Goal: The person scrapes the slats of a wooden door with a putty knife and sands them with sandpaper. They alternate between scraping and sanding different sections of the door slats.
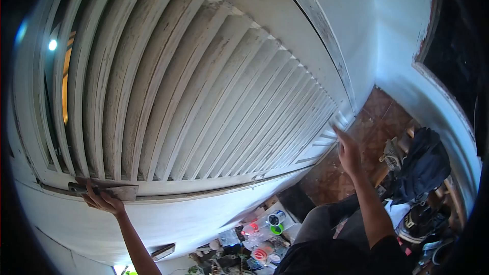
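A white louvred door (193,86) with worn, flaking slats fills most of the view. My left hand (102,199) is shut on a flat metal scraper (119,191), its blade pressed against the rail just below the slats at the lower left. My right hand (348,150) reaches to the lower right end of the slats, fingers touching the last louvres near the door frame (326,35); it holds nothing that I can see.
Below me lie a red tiled floor (379,117), a pile of dark cloth and shoes (423,173) at the right, and several small tins and pots (265,234) on the floor. A white wall and dark opening (458,46) stand at the right.
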The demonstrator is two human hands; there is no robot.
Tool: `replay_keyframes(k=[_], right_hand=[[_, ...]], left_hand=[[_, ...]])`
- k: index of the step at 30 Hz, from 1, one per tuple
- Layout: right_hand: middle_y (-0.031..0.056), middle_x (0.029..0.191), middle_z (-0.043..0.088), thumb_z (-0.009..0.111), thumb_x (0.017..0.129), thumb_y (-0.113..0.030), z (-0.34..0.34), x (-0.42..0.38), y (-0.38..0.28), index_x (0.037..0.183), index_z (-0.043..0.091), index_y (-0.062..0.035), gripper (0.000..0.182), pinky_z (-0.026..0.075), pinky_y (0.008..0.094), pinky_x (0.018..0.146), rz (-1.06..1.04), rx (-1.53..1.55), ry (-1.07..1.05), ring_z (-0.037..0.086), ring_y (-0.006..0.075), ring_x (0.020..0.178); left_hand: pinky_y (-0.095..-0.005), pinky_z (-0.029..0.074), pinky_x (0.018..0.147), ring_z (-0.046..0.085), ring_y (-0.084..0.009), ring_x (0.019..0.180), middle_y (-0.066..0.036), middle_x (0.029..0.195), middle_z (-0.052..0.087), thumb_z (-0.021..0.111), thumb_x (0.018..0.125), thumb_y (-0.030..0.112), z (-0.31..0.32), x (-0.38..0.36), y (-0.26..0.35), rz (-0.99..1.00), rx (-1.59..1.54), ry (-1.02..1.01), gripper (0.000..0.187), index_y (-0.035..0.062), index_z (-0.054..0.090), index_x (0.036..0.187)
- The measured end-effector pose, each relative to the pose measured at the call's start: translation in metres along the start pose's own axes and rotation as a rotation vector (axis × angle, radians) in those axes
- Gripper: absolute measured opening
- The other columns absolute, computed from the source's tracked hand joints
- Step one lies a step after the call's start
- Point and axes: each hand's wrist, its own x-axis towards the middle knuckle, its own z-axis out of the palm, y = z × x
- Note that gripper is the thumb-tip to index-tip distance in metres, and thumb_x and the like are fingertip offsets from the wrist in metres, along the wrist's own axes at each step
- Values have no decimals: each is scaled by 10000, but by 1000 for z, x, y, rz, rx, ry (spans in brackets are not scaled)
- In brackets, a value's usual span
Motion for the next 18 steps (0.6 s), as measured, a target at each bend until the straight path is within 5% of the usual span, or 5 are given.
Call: replay_keyframes(k=[2,5,10,15,18], right_hand=[[94,1389,522,434,749,223,-8,77,-70,1375,499,-113,714,482,338,1026,-232,59,95,519,272,1263],[56,1399,514,508,798,153,-12,160,-150,1322,534,-119,591,510,326,1012,-696,1,225,516,233,1268],[43,1341,563,608,847,-35,-18,241,-224,1235,582,-96,394,562,303,926,-1043,-200,386,532,210,1249],[77,1215,638,594,860,-38,-10,273,-248,1152,635,-63,295,593,316,853,-1111,-389,441,561,190,1216],[112,1210,641,604,852,-38,-17,268,-259,1157,631,-53,307,568,316,908,-915,-572,191,580,218,1193]], left_hand=[[-488,238,1063,358,-325,1321,-122,1403,487,261,982,501,-1,2,4,-14,8,-6,599,102,537,1334],[-493,236,1061,359,-329,1313,-125,1405,483,263,984,496,0,0,2,-22,7,-6,588,112,535,1337],[-502,250,1054,363,-333,1298,-125,1407,478,262,970,496,0,-2,1,-39,8,-9,585,130,534,1336],[-512,259,1048,353,-334,1293,-128,1414,462,262,956,504,0,-6,-3,-78,18,-34,592,143,531,1339],[-496,229,1068,331,-331,1322,-105,1404,483,237,981,536,3,-7,-4,-73,-11,-39,624,118,541,1331]])
